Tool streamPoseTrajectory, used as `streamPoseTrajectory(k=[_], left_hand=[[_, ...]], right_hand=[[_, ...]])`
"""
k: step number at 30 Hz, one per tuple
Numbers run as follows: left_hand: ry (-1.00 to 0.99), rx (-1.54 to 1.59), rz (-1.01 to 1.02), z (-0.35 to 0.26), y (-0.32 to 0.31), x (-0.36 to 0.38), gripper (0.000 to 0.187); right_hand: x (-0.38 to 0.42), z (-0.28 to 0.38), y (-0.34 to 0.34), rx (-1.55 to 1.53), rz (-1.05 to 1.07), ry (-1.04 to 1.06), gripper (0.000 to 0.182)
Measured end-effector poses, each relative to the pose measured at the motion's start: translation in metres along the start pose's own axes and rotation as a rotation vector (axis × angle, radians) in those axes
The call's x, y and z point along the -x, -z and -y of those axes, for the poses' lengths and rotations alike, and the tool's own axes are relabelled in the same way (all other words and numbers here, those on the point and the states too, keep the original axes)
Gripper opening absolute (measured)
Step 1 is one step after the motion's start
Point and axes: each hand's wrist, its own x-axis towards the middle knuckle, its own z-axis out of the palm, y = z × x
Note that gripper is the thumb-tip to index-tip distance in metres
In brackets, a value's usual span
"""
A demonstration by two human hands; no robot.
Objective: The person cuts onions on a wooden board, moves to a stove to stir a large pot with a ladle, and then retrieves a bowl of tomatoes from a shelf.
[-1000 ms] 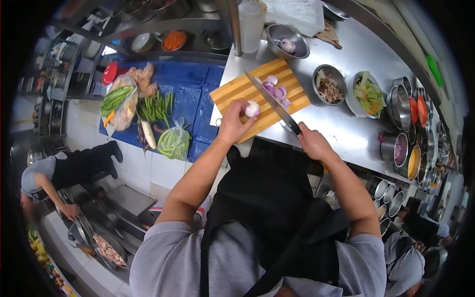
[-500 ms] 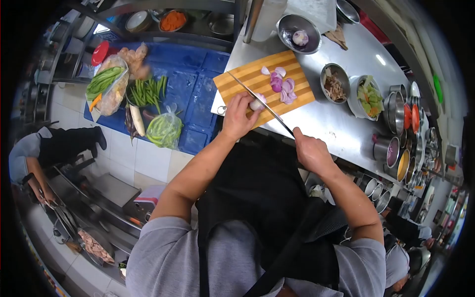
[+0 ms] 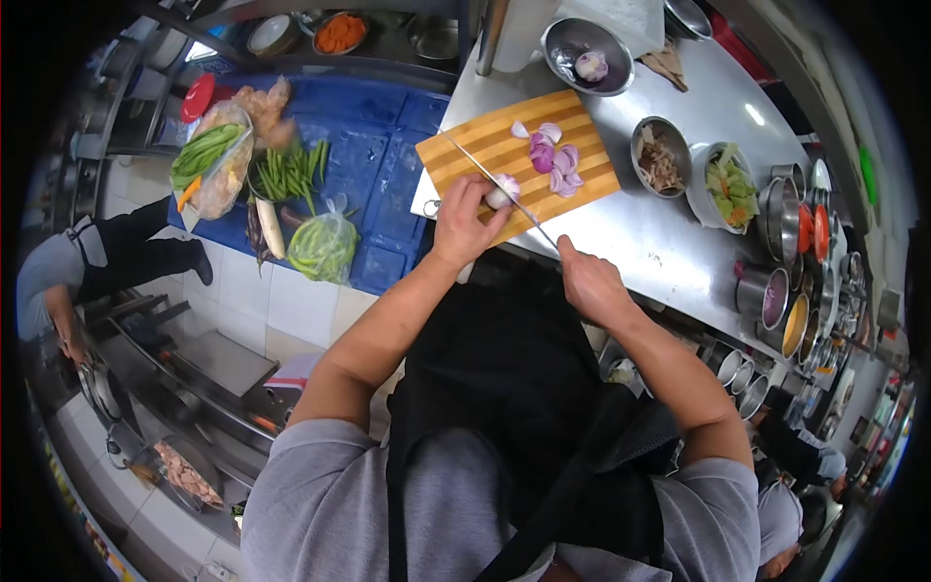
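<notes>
On a striped wooden cutting board (image 3: pixel 592 145), my left hand (image 3: pixel 464 221) has its fingers closed on a red onion piece (image 3: pixel 501 191) near the front edge. My right hand (image 3: pixel 590 281) grips the handle of a long knife (image 3: pixel 482 167). Its blade runs diagonally across the board and overlaps the onion piece. Cut onion pieces (image 3: pixel 555 160), purple and white, lie in a loose group to the right of the blade. Beyond the board, a metal bowl (image 3: pixel 617 82) has a whole peeled onion (image 3: pixel 591 66) in it.
Right of the board stand a bowl of brown slices (image 3: pixel 659 167) and a container of chopped greens (image 3: pixel 727 187). Stacked pots (image 3: pixel 774 296) line the counter's right end. On the blue surface (image 3: pixel 388 145) at left lie bagged vegetables (image 3: pixel 325 250) and green beans (image 3: pixel 289 175). A person (image 3: pixel 58 281) stands behind at left.
My right hand has drawn the knife back towards my body and left. The left hand stays on the onion piece. At far left, the other person has shifted position.
</notes>
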Motion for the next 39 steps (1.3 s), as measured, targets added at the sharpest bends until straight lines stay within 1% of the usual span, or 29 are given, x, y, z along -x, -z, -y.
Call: streamPoseTrajectory(k=[4,5,6,7,8,10,11,12,14,15,16,17,18,20,21,22,23,24,26,27,29,33,37,39], left_hand=[[-0.058,-0.116,0.011,-0.007,-0.001,-0.004,0.037],[0.004,-0.091,0.003,-0.009,-0.002,-0.006,0.037],[0.067,-0.064,-0.006,-0.012,-0.002,-0.008,0.038],[0.109,-0.038,0.075,-0.015,-0.003,-0.012,0.039],[0.095,-0.039,0.07,-0.013,-0.004,-0.02,0.039],[-0.104,-0.107,0.332,-0.013,-0.002,-0.04,0.042],[-0.158,-0.102,0.44,-0.012,-0.001,-0.049,0.042],[-0.159,-0.104,0.441,-0.007,-0.002,-0.054,0.042],[-0.23,-0.045,0.556,0.002,-0.003,-0.059,0.037],[-0.235,-0.046,0.559,0.001,0.0,-0.06,0.037],[-0.213,-0.049,0.52,0.0,0.005,-0.058,0.033],[-0.188,-0.051,0.482,-0.001,0.008,-0.055,0.029],[-0.184,-0.048,0.486,0.003,0.006,-0.051,0.029],[-0.205,-0.035,0.42,0.012,0.002,-0.041,0.023],[-0.199,-0.034,0.421,0.011,0.002,-0.039,0.023],[-0.209,-0.042,0.372,0.01,0.0,-0.037,0.022],[-0.219,-0.05,0.325,0.008,-0.002,-0.035,0.021],[-0.212,-0.047,0.328,0.008,-0.003,-0.032,0.021],[-0.201,-0.05,0.27,0.008,-0.004,-0.03,0.02],[-0.201,-0.05,0.268,0.007,-0.005,-0.029,0.02],[-0.202,-0.04,0.21,0.006,-0.007,-0.026,0.019],[-0.185,-0.05,0.196,0.006,-0.007,-0.022,0.019],[-0.203,-0.04,0.204,0.005,-0.004,-0.026,0.017],[-0.209,-0.041,0.191,0.003,-0.004,-0.026,0.017]], right_hand=[[-0.018,-0.006,-0.018,-0.027,-0.021,-0.019,0.022],[-0.022,-0.014,-0.021,-0.031,-0.039,-0.019,0.022],[-0.025,-0.023,-0.02,-0.179,-0.029,0.023,0.022],[-0.027,-0.033,-0.017,-0.321,-0.021,0.068,0.022],[-0.029,-0.044,-0.013,-0.318,-0.036,0.071,0.022],[-0.028,-0.052,-0.001,-0.655,0.16,-0.065,0.022],[-0.031,-0.058,0.0,-0.633,0.186,-0.117,0.023],[-0.032,-0.057,0.002,-0.636,0.185,-0.116,0.023],[-0.028,-0.057,0.009,-0.182,-0.006,-0.051,0.021],[-0.026,-0.052,0.016,-0.104,0.004,-0.077,0.023],[-0.02,-0.045,0.026,-0.11,0.003,-0.081,0.023],[-0.012,-0.039,0.038,-0.045,0.033,-0.077,0.025],[-0.005,-0.034,0.046,0.022,0.065,-0.073,0.028],[0.007,-0.029,0.05,0.039,0.067,-0.057,0.03],[0.009,-0.028,0.05,0.057,0.06,-0.04,0.032],[0.006,-0.028,0.046,0.057,0.065,-0.039,0.032],[0.002,-0.03,0.038,0.068,0.039,-0.034,0.032],[-0.002,-0.03,0.028,0.078,0.015,-0.029,0.031],[-0.02,-0.034,0.007,0.05,-0.01,-0.024,0.031],[-0.025,-0.032,0.009,0.027,-0.045,-0.019,0.031],[-0.023,-0.032,0.016,0.048,-0.026,-0.028,0.032],[0.002,-0.02,0.038,0.091,-0.005,-0.014,0.033],[-0.009,-0.015,0.027,0.068,0.027,-0.047,0.032],[-0.026,-0.015,0.017,0.051,-0.009,-0.033,0.031]])
